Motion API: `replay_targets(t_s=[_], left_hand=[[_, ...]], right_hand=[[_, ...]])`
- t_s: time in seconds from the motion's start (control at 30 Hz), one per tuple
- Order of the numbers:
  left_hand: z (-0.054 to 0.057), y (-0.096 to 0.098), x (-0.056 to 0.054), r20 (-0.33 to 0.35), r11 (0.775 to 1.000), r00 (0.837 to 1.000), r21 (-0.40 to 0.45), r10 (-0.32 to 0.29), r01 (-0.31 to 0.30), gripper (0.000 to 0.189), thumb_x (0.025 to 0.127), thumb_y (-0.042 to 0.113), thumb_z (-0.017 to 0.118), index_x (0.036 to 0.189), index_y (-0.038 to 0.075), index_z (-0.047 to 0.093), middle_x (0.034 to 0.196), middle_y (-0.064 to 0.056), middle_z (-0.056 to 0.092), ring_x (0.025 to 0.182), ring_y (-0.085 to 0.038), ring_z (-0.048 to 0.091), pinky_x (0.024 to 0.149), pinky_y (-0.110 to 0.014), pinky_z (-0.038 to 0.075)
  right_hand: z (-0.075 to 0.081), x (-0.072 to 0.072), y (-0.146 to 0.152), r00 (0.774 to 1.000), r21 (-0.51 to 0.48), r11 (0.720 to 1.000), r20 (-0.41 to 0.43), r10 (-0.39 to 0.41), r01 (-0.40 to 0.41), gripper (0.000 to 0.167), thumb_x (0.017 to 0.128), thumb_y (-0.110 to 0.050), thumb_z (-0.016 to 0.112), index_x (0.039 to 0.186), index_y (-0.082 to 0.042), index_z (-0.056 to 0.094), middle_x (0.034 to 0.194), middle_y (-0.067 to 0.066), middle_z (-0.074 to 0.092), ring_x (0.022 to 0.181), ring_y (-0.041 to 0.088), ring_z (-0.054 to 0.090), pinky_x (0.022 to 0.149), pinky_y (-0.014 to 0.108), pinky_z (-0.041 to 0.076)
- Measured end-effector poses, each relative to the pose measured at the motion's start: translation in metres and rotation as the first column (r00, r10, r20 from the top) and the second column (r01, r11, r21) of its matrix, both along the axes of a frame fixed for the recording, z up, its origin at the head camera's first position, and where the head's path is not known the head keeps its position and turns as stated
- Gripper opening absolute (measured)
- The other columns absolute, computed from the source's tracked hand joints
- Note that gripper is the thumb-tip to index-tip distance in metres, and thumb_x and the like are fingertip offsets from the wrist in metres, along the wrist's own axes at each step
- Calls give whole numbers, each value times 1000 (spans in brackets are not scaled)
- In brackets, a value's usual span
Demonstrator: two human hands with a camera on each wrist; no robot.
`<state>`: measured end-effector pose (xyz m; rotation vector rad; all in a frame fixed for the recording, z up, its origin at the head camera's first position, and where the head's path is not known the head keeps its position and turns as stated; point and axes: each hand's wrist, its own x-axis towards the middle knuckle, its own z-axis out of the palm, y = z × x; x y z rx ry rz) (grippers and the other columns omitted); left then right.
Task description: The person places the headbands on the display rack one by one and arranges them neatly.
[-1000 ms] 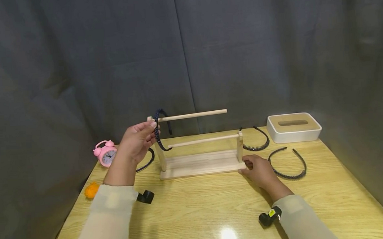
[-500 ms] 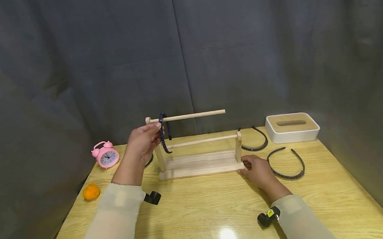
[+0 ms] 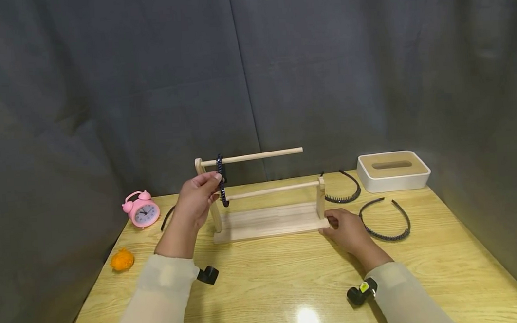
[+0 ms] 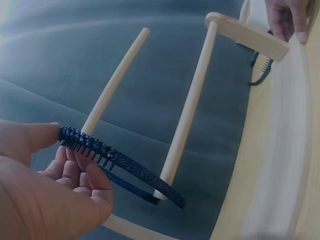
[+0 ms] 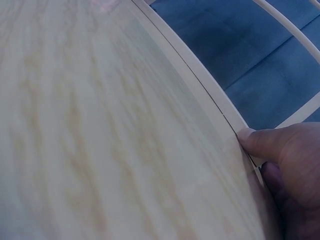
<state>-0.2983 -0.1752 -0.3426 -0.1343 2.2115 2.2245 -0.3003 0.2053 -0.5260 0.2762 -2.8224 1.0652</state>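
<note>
A wooden rack with a flat base (image 3: 270, 222) carries an upper rod (image 3: 262, 156) and a lower rod (image 3: 277, 189). My left hand (image 3: 192, 199) pinches a dark, beaded, toothed headband (image 4: 135, 167) between thumb and fingers. The headband arches over the upper rod near its left post, with its ends hanging down. In the left wrist view, the lower rod's free tip shows between those two ends. My right hand (image 3: 345, 230) grips the base's right front corner, its thumb (image 5: 260, 142) lying along the edge in the right wrist view.
Two more dark headbands lie on the right, one (image 3: 387, 236) near my right hand and one (image 3: 345, 198) behind the rack. Part of another headband (image 3: 167, 219) shows behind my left wrist. A pink alarm clock (image 3: 143, 212), orange fuzzy ball (image 3: 122, 260) and white tissue box (image 3: 394, 181) stand around.
My left hand has moved the headband slightly right along the upper rod and lowered it, turning it edge-on to the head view. The right hand keeps its grip on the base.
</note>
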Motion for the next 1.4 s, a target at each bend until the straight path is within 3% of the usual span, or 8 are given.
replay_targets(t_s=[0.13,0.37,0.7,0.87,1.0,1.17,1.4], left_hand=[[-6,0,2,-10,1000,1000,11,-8,8,41,115,21,59,149,-2,58,115,2,62,101,-15,52,95,-27,49],[-15,0,1,-42,999,999,33,-17,18,34,114,19,61,140,-2,61,106,5,60,102,-15,55,93,-27,51],[-22,0,1,-43,999,999,40,-27,29,39,113,17,60,145,-6,55,123,-1,62,112,-14,53,97,-29,47],[-25,-2,2,-53,998,998,31,-47,48,39,113,17,60,146,-4,55,139,-12,65,120,-14,56,103,-32,47],[-35,-5,2,-56,997,996,-44,-71,69,43,112,17,64,150,-1,55,144,-14,65,125,-14,58,115,-36,47],[-51,-6,5,-76,982,996,-185,-48,33,44,106,17,74,146,3,62,137,-12,68,128,-21,63,114,-36,53],[-66,-3,9,-203,907,979,-414,-8,-78,26,105,19,76,127,6,73,126,-13,75,124,-30,68,111,-47,55]], right_hand=[[0,0,0,1000,-1,1000,-1,-2,2,56,99,-24,84,145,2,65,135,21,72,122,39,72,102,55,61],[-1,-1,0,1000,-6,1000,6,-8,8,56,99,-24,84,146,2,65,135,21,72,122,39,72,102,55,61],[-2,-3,1,1000,-19,1000,-2,0,0,56,98,-22,84,145,2,65,133,21,72,120,39,73,102,55,62],[-4,-3,2,1000,-22,1000,-17,4,-4,54,98,-22,85,143,1,66,131,20,73,118,38,74,100,55,62],[-6,-4,2,999,-17,1000,-35,5,-5,51,97,-21,85,141,0,68,130,20,74,117,38,74,100,55,62],[-6,-5,2,999,-13,1000,-33,3,-4,52,97,-22,85,141,0,68,130,20,73,118,39,74,100,54,62],[-5,-5,2,1000,-15,1000,-20,3,-4,51,98,-22,85,141,-1,68,131,19,73,118,38,73,101,54,62]])
